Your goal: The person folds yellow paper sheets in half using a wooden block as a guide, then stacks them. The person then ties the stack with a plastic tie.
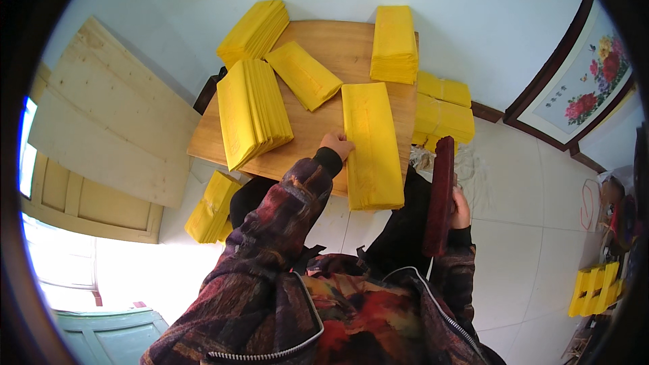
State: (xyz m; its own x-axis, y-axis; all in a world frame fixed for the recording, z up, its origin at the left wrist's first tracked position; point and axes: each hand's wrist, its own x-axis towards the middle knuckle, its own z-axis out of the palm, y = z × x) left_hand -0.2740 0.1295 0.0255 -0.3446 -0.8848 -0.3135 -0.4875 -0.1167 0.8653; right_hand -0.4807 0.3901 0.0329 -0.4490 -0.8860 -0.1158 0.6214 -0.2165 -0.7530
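Observation:
My left hand is closed at the left edge of a long stack of folded yellow paper, its fingertips on the paper. This stack lies lengthwise at the table's near right edge and overhangs it toward my lap. Off the table's right side, my right hand grips a long dark red wooden bar from its right side. The bar stands on its narrow side, roughly pointing away from me, and hides part of that hand. Left of my left hand sits a thick, fanned yellow paper stack.
More yellow stacks lie on the wooden table: a thin one, one at far left, one at far right. Tied yellow bundles stand right of the table. A plywood board leans at left; a framed flower picture stands right.

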